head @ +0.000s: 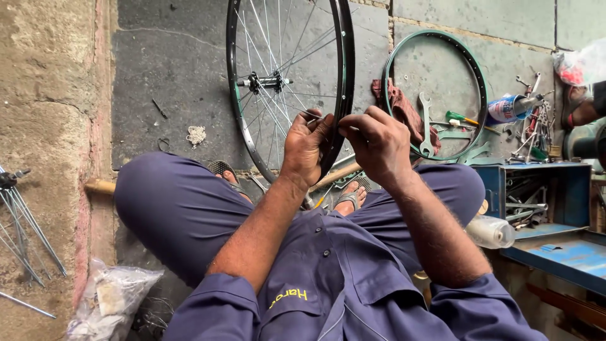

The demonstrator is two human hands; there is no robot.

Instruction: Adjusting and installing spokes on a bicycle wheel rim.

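Note:
A black-rimmed bicycle wheel (344, 69) with thin steel spokes and a hub (262, 82) stands upright on the concrete floor between my knees. My left hand (306, 148) pinches a spoke (312, 115) close to the inner side of the rim. My right hand (379, 145) closes its fingers on the rim's outer edge at the same spot, thumb against it. Both forearms come out of blue work sleeves.
A bare green rim (476, 82) lies on the floor to the right, with a spanner (427, 126), a red rag (401, 104) and a screwdriver (464, 119) inside it. A blue toolbox (555, 215) stands open at right. Loose spokes (25, 227) and a plastic bag (110, 297) lie at left.

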